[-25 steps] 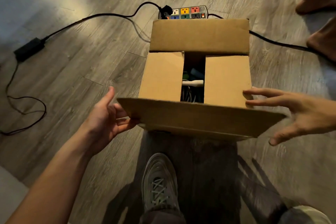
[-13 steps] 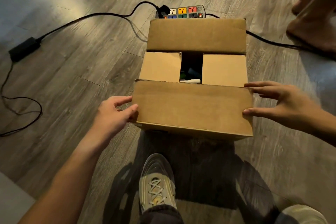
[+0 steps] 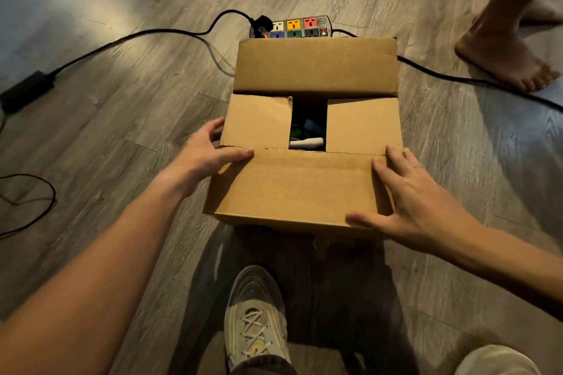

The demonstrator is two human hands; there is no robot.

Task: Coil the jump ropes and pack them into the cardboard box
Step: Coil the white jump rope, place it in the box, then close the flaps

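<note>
The cardboard box (image 3: 292, 189) sat on the floor (image 3: 122, 119), its near flap pressed down by both hands: left hand (image 3: 207, 155) open at its left end, right hand (image 3: 417, 201) flat, fingers spread, at its right. Jump ropes (image 3: 306, 142) showed inside.

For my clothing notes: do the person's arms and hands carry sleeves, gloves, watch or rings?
Left forearm and right forearm are bare: no sleeves, gloves or watch. The left hand shows no ring; the right hand may carry a thin ring, too small to confirm.
</note>
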